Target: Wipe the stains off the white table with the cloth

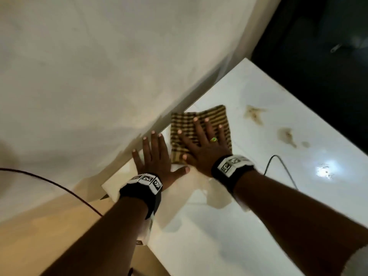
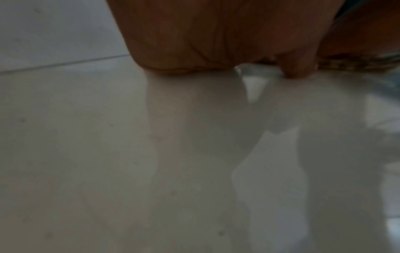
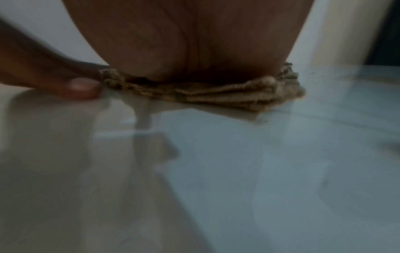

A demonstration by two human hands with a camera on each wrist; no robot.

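Observation:
A folded tan cloth (image 1: 217,118) with dark stripes lies on the glossy white table (image 1: 249,206) near the wall. My right hand (image 1: 203,140) presses flat on it, fingers spread straight, a green ring on one finger. In the right wrist view the palm (image 3: 194,42) sits on the folded cloth (image 3: 216,95). My left hand (image 1: 155,156) lies flat on the bare table just left of the cloth, fingers straight, thumb tip near the cloth's corner. The left wrist view shows that hand (image 2: 216,37) on the table. Brown stains (image 1: 254,114) (image 1: 286,136) mark the table to the right of the cloth.
A pale wall (image 1: 99,76) runs along the table's left edge. A thin black cable (image 1: 282,166) lies on the table right of my right wrist. Another dark cable (image 1: 49,182) hangs at the left. Beyond the table's far right edge the room is dark.

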